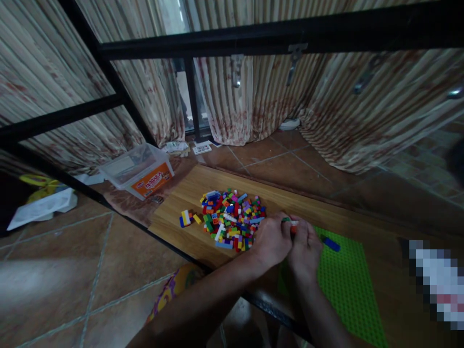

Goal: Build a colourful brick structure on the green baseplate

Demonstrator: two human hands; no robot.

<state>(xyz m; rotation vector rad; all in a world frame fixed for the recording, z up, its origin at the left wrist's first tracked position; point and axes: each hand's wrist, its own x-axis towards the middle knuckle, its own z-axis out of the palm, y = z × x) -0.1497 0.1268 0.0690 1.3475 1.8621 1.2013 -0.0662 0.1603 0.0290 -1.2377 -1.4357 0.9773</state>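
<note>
My left hand [273, 237] and my right hand [305, 246] meet over the table, fingers closed together around small toy bricks [293, 223]. Bits of white, orange and green show between the fingertips; the rest of the bricks is hidden. Just left of my left hand spreads a heap of loose, many-coloured toy bricks [232, 217]. My right hand is over the left edge of a green studded baseplate [348, 285]. A blue brick [331, 244] sits near the baseplate's far edge, right of my right hand.
A small yellow, white and blue brick group [186, 218] lies left of the heap on the wooden table [203, 179]. Beyond the table's left end stands a clear plastic box [139, 169] with an orange label. A black metal frame [232, 43] crosses before striped curtains [246, 101].
</note>
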